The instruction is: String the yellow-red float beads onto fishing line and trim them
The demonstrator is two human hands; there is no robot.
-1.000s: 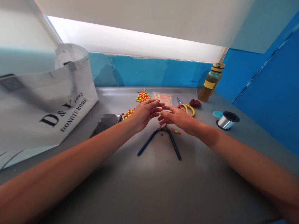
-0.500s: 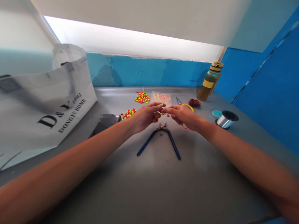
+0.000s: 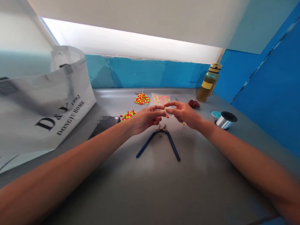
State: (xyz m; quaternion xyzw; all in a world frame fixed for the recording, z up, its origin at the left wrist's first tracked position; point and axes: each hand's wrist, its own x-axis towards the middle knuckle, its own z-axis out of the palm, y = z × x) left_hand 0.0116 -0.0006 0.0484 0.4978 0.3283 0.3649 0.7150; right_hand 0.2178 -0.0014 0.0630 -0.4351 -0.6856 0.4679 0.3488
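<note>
In front of me, a small yellow-green bead (image 3: 165, 108) sits at the meeting fingertips of both hands. My left hand (image 3: 147, 118) is closed in a pinch at its left side. From the right, my right hand (image 3: 185, 115) pinches it between thumb and index finger. Whether a thread runs through the bead is too small to tell. Just below the hands, pliers with dark blue handles (image 3: 173, 147) lie spread on the table. A few red and yellow beads (image 3: 167, 116) show beneath the fingers, partly hidden.
Red-and-yellow bead piles (image 3: 142, 99) and a clear bag of beads (image 3: 161, 99) lie behind the hands. Rightward are a dark red bundle (image 3: 194, 103), a bottle (image 3: 208, 84) and a wire spool (image 3: 226, 120). A white bag (image 3: 67, 93) and black phone-like object (image 3: 104, 125) stand left.
The fingers have shifted around the bead, and the right index finger is now raised over it. The right hand covers most of the yellow-handled scissors. The view has moved slightly.
</note>
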